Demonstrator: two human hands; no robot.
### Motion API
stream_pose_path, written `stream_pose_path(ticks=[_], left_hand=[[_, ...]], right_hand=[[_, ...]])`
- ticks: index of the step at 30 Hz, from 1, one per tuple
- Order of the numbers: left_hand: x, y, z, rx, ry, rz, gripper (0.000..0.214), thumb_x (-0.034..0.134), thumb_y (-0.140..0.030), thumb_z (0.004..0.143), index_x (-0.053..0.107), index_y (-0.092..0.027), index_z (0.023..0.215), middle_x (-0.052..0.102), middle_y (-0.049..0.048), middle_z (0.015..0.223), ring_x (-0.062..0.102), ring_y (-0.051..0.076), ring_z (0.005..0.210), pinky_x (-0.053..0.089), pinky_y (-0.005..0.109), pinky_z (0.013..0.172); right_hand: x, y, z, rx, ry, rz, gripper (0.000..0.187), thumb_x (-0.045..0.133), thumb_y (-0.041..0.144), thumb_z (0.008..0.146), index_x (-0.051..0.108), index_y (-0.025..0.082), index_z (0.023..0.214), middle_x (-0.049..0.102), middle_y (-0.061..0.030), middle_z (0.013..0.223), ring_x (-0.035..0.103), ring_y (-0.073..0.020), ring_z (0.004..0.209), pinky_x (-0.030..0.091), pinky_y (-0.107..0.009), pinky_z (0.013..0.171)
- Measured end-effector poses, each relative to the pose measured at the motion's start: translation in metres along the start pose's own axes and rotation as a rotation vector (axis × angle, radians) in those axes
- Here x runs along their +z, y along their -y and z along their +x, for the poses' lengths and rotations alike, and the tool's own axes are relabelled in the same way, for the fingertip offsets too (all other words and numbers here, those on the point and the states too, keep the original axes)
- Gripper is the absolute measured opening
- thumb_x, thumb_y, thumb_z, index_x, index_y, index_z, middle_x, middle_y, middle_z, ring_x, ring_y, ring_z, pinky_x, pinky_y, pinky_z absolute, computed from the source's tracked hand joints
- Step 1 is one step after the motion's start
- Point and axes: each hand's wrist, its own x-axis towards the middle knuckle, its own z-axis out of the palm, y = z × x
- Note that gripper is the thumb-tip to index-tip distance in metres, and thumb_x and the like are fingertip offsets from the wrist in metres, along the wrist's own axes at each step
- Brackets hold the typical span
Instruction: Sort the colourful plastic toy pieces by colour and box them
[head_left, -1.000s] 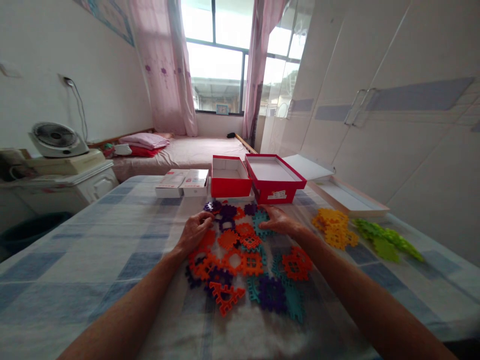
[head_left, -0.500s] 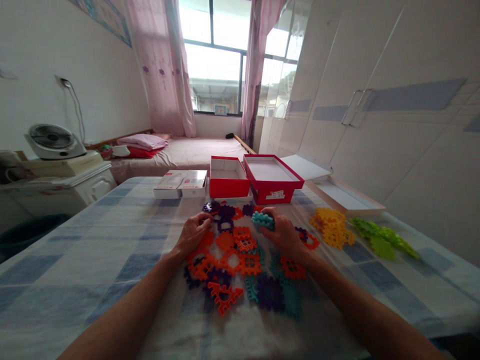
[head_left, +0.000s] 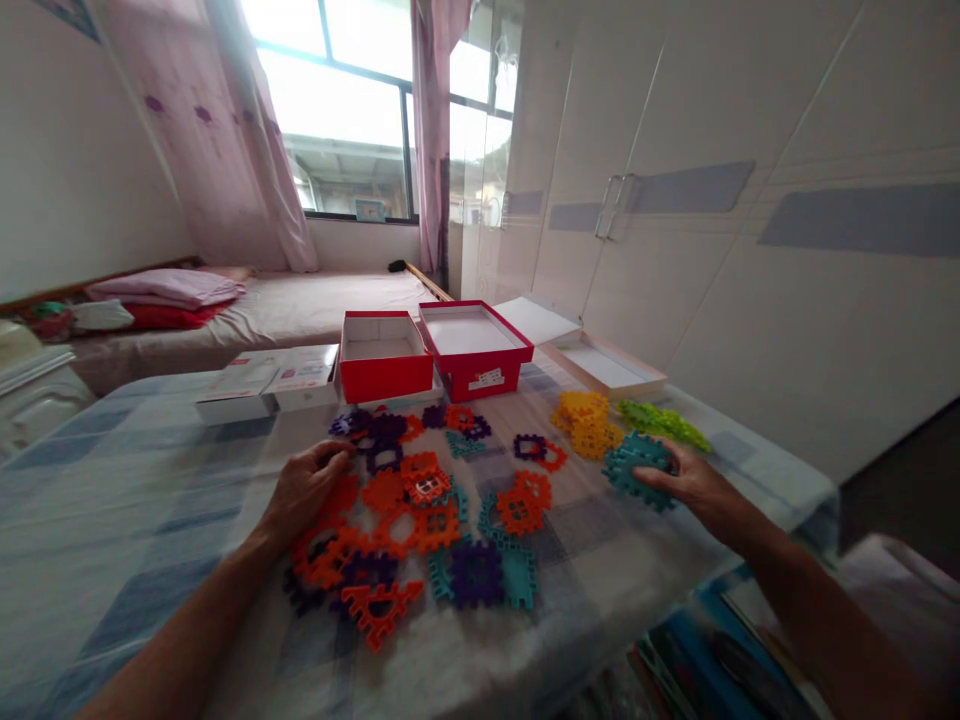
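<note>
My right hand (head_left: 694, 490) grips a stack of teal toothed building pieces (head_left: 630, 472) over the table's right side, thumb across the front. Just beyond it lie yellow pieces (head_left: 589, 425) and lime-green pieces (head_left: 664, 422). My left hand (head_left: 304, 495) rests at the left edge of a spread of mixed pieces, fingers curled together; what they hold, if anything, is hidden. Close to it are orange pieces (head_left: 382, 492) and purple pieces (head_left: 386, 428). Nearer me lie an orange triangular piece (head_left: 381, 608), a purple square piece (head_left: 478, 575) and teal pieces (head_left: 519, 575).
At the table's far side stand white boxes (head_left: 247, 400), an open red box (head_left: 386, 380), another red box (head_left: 480, 375) with a white-lined top, and a shallow open box (head_left: 607, 375). A checked cloth (head_left: 195, 500) covers the table. A bed (head_left: 300, 310) stands beyond.
My right hand has carried the teal pieces from the middle of the spread to the right, beside the yellow and green ones. The view has turned right; my left hand stays by the spread.
</note>
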Motion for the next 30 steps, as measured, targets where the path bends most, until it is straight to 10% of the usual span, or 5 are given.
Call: stream_pose_path(ticks=[7, 16, 30], left_hand=[[-0.002, -0.002, -0.002, -0.016, 0.002, 0.034, 0.049, 0.051, -0.054, 0.066, 0.069, -0.016, 0.092, 0.072, 0.0056, 0.085, 0.065, 0.023, 0.078, 0.050, 0.026, 0.065], [-0.001, 0.001, 0.000, -0.023, 0.025, 0.060, 0.051, 0.049, -0.054, 0.067, 0.068, -0.016, 0.094, 0.072, 0.0055, 0.088, 0.065, 0.023, 0.080, 0.049, 0.027, 0.069], [-0.001, 0.003, 0.001, -0.023, 0.007, 0.050, 0.045, 0.053, -0.053, 0.065, 0.070, -0.018, 0.089, 0.073, 0.0039, 0.084, 0.065, 0.023, 0.076, 0.050, 0.026, 0.064]], right_hand=[[-0.029, -0.058, 0.019, -0.073, -0.261, -0.518, 0.063, 0.061, 0.048, 0.061, 0.055, 0.015, 0.114, 0.062, -0.0161, 0.111, 0.059, -0.0315, 0.103, 0.048, -0.044, 0.088], [-0.050, -0.058, 0.042, -0.189, -0.539, -0.829, 0.051, 0.045, 0.051, 0.077, 0.059, 0.016, 0.112, 0.057, -0.0172, 0.117, 0.052, -0.0329, 0.112, 0.042, -0.048, 0.093], [-0.085, -0.086, 0.097, -0.101, -0.298, -1.010, 0.066, 0.057, 0.047, 0.071, 0.051, 0.016, 0.129, 0.047, -0.0189, 0.131, 0.047, -0.0356, 0.116, 0.043, -0.047, 0.090]])
